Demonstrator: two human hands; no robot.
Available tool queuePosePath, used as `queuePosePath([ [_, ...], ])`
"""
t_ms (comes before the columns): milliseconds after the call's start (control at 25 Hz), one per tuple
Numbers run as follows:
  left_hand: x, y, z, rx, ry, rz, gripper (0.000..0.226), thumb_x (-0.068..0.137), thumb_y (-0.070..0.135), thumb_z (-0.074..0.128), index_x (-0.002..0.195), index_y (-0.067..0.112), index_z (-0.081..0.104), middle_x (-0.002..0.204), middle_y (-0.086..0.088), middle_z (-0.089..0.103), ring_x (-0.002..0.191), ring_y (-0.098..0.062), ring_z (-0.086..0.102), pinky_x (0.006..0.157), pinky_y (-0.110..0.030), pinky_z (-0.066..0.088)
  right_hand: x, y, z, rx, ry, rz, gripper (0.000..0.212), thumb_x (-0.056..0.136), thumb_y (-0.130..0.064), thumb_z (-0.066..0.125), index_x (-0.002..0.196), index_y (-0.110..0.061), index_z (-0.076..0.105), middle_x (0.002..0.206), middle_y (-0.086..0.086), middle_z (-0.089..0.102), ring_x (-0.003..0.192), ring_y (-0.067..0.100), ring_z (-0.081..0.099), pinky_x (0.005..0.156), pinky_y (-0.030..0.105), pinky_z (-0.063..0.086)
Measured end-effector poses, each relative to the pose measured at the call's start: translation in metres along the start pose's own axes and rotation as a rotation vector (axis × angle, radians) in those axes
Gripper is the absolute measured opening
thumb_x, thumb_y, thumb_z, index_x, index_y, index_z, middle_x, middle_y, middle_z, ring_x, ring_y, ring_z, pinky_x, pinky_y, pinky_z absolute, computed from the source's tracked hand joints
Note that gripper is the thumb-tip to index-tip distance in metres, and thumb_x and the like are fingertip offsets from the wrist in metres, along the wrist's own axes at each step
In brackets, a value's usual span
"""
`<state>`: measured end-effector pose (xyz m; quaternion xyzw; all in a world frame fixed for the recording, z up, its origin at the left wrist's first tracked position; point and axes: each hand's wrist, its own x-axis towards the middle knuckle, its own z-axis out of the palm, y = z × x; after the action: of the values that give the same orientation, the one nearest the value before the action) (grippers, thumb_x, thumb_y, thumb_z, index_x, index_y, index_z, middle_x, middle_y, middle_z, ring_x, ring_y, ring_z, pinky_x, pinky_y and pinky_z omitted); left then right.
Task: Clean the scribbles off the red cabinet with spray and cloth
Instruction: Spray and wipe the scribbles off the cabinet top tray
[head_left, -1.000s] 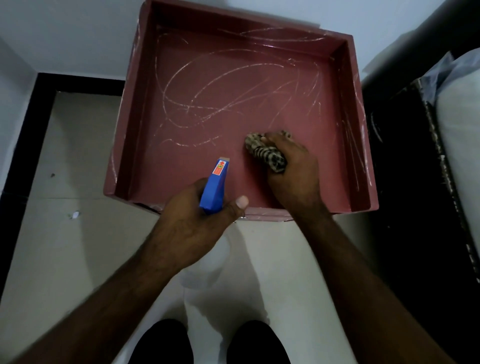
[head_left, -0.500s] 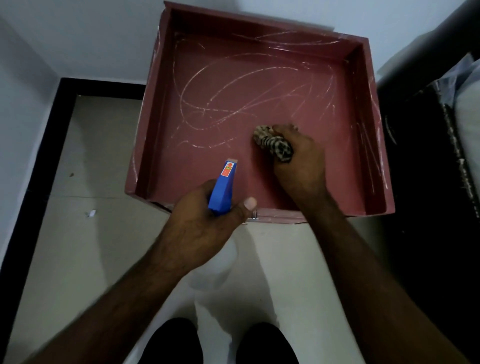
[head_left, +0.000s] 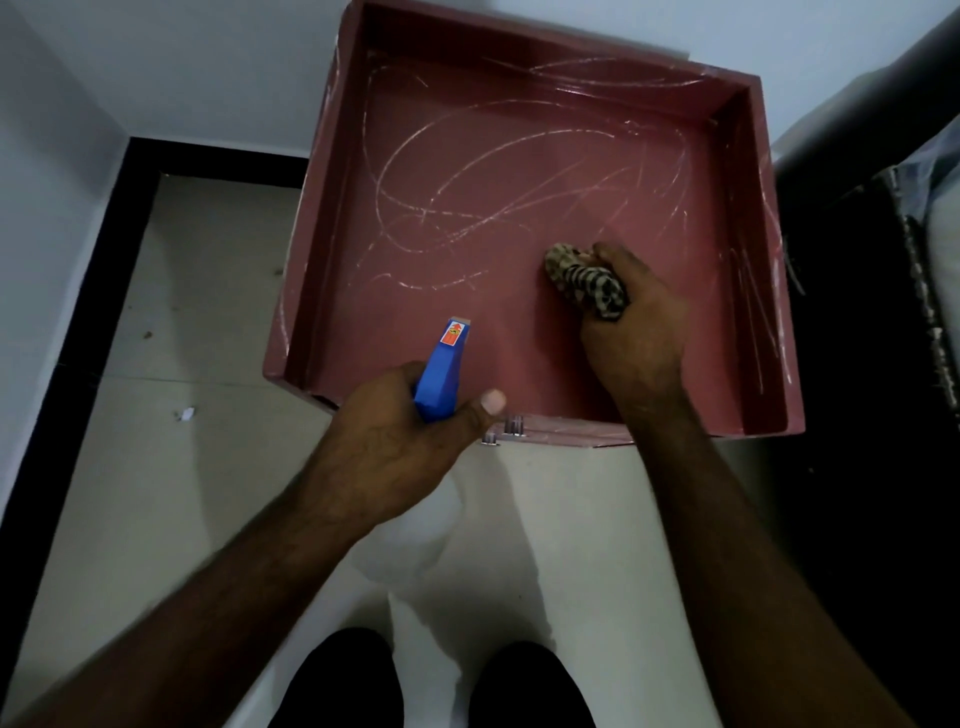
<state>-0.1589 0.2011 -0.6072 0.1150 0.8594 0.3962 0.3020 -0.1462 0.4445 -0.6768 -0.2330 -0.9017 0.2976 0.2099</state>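
Left hand (head_left: 400, 447): lower centre of frame; fingers and thumb curled round the neck of the spray bottle (head_left: 441, 379); thumb tip shows to the right of the blue head, the other fingertips hidden beneath it.
Spray bottle: blue trigger head, nozzle aimed toward the top of the frame, above the cabinet's near edge; red-orange label by the nozzle, print too small to read; pale body below the hand, largely covered by hand and wrist, outline faint.
Right hand (head_left: 634, 332): right of centre; closed round the cloth (head_left: 582, 283), holding it down on the inner panel; fingertips tucked out of sight.
Cloth: bunched, pale-and-dark pattern; only the part jutting from the upper left of the hand is visible.
Red cabinet (head_left: 519, 338): upper centre and right of frame, open side facing the camera, far side at the wall (head_left: 208, 67); far left corner meets the top edge of the frame.
Scribbles (head_left: 467, 208): pale looping lines across the upper part of the panel, also on the right inner wall and left rim.
Metal fittings (head_left: 511, 426): two small pieces at the near edge, between the hands; kind cannot be told.
Floor (head_left: 208, 312): pale tile, left and bottom; black skirting (head_left: 98, 270) at left; small white scrap (head_left: 184, 414).
Right edge: dark furniture (head_left: 857, 364), too dim to identify.
Bottom edge: two dark shapes (head_left: 337, 680), cut off.
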Motion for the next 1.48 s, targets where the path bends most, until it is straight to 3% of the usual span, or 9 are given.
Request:
queuePosePath([
  [120,0.000,-0.004,0.000,-0.029,0.019,-0.008,0.066,0.070,0.075,0.049,0.090,0.014,0.064,0.085,-0.011,0.072,0.077,-0.026,0.067,0.059,-0.022,0.045,0.001,0.001,0.000,0.020,-0.014,0.044,0.064,0.073,0.006,0.071,0.134,-0.013,0.070,0.125,-0.002,0.073,0.107,0.006,0.063,0.094,-0.002,0.038],
  [320,0.001,-0.012,-0.001,-0.059,0.068,-0.078,0.070,0.065,0.077,0.046,0.090,0.013,0.064,0.088,-0.011,0.073,0.071,-0.022,0.064,0.055,-0.022,0.041,0.001,-0.002,0.002,0.031,-0.008,0.084,0.063,0.074,0.008,0.069,0.134,-0.012,0.070,0.122,-0.008,0.070,0.107,-0.003,0.057,0.093,-0.006,0.034],
  [440,-0.002,-0.021,-0.007,-0.097,0.118,-0.111,0.067,0.068,0.074,0.047,0.091,0.014,0.064,0.086,-0.008,0.075,0.071,-0.018,0.067,0.053,-0.017,0.039,0.000,-0.005,0.004,0.047,-0.006,0.133,0.066,0.072,0.008,0.067,0.135,-0.014,0.069,0.121,-0.010,0.067,0.109,0.005,0.062,0.096,-0.001,0.039],
  [640,-0.004,-0.028,-0.014,-0.132,0.128,-0.100,0.053,0.074,0.068,0.054,0.090,0.018,0.063,0.080,-0.002,0.073,0.060,-0.007,0.062,0.052,-0.018,0.040,-0.022,-0.026,0.016,0.042,-0.090,-0.084,0.055,0.073,-0.002,0.072,0.125,-0.016,0.074,0.120,0.002,0.076,0.107,0.023,0.071,0.096,0.035,0.057],
  [920,-0.004,-0.032,-0.020,-0.175,0.137,-0.110,0.048,0.075,0.065,0.057,0.086,0.019,0.062,0.076,-0.003,0.073,0.071,-0.016,0.070,0.057,-0.022,0.044,-0.018,-0.035,0.029,0.044,-0.021,0.000,0.066,0.067,-0.006,0.067,0.132,-0.014,0.071,0.123,0.005,0.075,0.110,0.026,0.070,0.102,0.034,0.054],
  [1000,-0.003,-0.034,-0.022,-0.190,0.145,-0.118,0.048,0.076,0.065,0.059,0.086,0.019,0.062,0.075,-0.003,0.073,0.073,-0.016,0.071,0.058,-0.022,0.045,-0.028,-0.046,0.037,0.013,-0.083,-0.090,0.066,0.064,-0.011,0.071,0.129,-0.013,0.072,0.120,0.008,0.076,0.107,0.028,0.067,0.097,0.022,0.046],
  [1120,-0.003,-0.033,-0.024,-0.185,0.158,-0.130,0.042,0.081,0.061,0.062,0.087,0.019,0.063,0.076,-0.004,0.074,0.069,-0.012,0.069,0.057,-0.019,0.044,-0.029,-0.044,0.035,-0.022,-0.197,-0.227,0.069,0.064,-0.010,0.081,0.132,-0.010,0.070,0.121,0.012,0.076,0.107,0.029,0.066,0.095,0.023,0.043],
  [1320,-0.007,-0.030,-0.029,-0.195,0.183,-0.126,0.036,0.085,0.058,0.061,0.088,0.022,0.063,0.076,-0.002,0.073,0.070,-0.010,0.069,0.060,-0.018,0.043,-0.013,-0.048,0.039,0.022,-0.040,-0.110,0.057,0.072,-0.015,0.070,0.129,-0.011,0.072,0.120,0.010,0.075,0.107,0.029,0.068,0.094,0.020,0.043],
  [1480,-0.015,-0.030,-0.032,-0.233,0.213,-0.119,0.035,0.084,0.058,0.063,0.085,0.023,0.063,0.074,-0.003,0.074,0.068,-0.009,0.069,0.061,-0.023,0.045,-0.034,-0.058,0.048,-0.006,-0.246,-0.334,0.067,0.064,-0.010,0.075,0.130,-0.010,0.070,0.119,0.014,0.076,0.105,0.034,0.069,0.093,0.037,0.053],
])
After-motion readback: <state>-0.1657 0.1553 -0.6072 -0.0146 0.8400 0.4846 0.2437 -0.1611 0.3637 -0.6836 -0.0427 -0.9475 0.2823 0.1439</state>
